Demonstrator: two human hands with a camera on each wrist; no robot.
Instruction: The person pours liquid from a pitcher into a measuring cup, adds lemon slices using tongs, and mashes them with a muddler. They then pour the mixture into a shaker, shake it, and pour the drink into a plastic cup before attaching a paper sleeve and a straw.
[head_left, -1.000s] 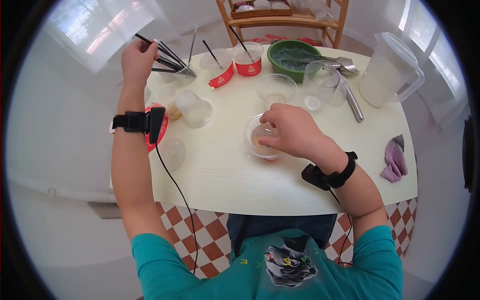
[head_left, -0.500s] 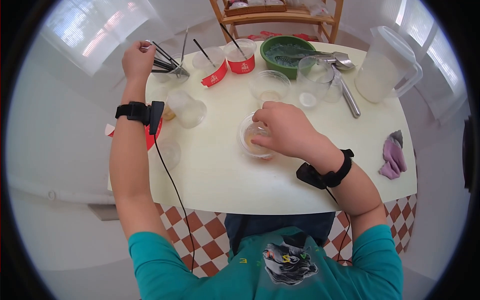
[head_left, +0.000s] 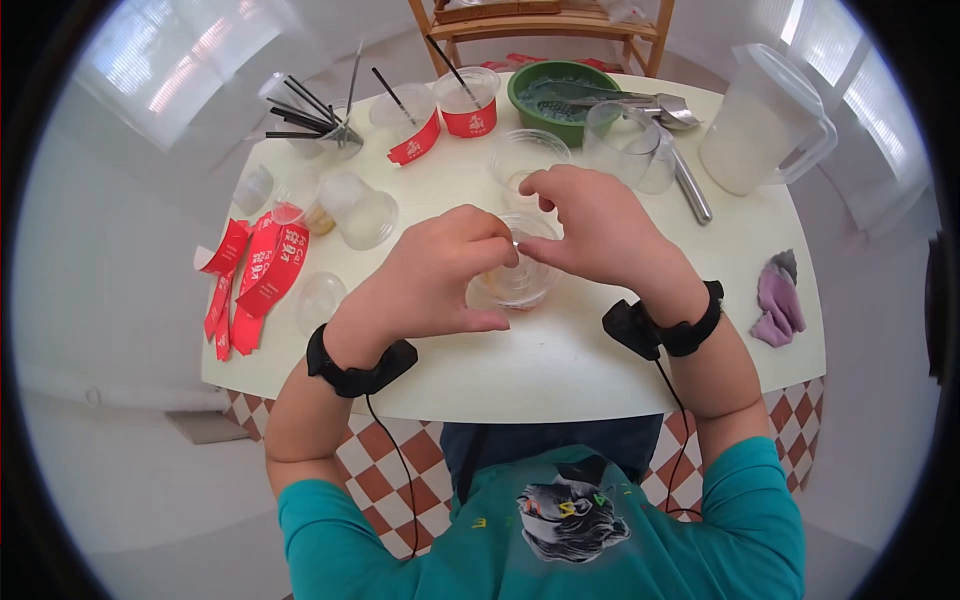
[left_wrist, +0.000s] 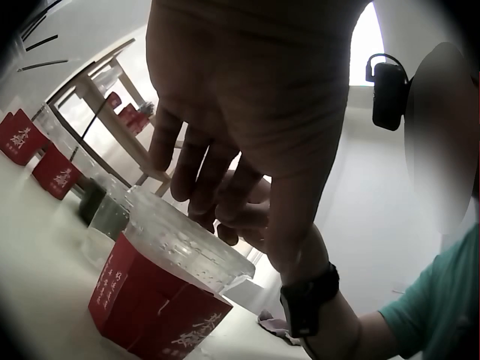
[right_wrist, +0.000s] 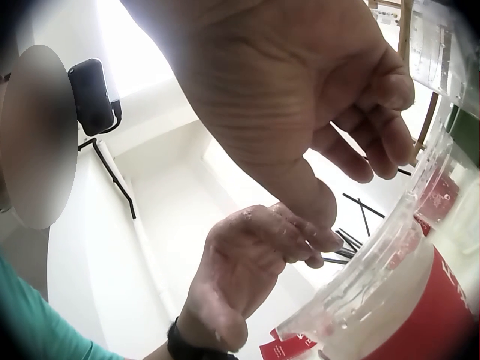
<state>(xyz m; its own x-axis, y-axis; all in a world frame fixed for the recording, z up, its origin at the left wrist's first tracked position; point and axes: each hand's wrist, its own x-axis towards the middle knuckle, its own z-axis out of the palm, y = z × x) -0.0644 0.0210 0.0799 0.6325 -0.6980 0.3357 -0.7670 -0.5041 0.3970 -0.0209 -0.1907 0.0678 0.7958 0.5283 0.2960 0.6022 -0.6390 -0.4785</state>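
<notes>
A clear-lidded cup (head_left: 522, 290) stands between both hands, its red sleeve (left_wrist: 154, 304) showing in the left wrist view. Over the cup's left side hangs the left hand (head_left: 435, 275), fingers extended and slightly bent, thumb apart, its fingertips close to the right thumb. From the right, the right hand (head_left: 610, 235) reaches over the lid with loosely bent fingers and thumb spread. In the right wrist view the clear rim (right_wrist: 367, 277) is below the right hand (right_wrist: 300, 105). No held object shows in either hand; whether the fingertips touch the lid is unclear.
Black straws (head_left: 305, 115) lean in a clear cup at the back left. Red sleeves (head_left: 270, 265) and clear cups (head_left: 365, 215) lie at left. A green bowl (head_left: 555, 125), metal scoop (head_left: 690, 185), pitcher (head_left: 765, 130) and purple cloth (head_left: 778, 305) stand or lie behind and right.
The left hand has left the black straws at the back left and come to the lidded cup, beside the right hand. The right hand stays over the cup with little movement.
</notes>
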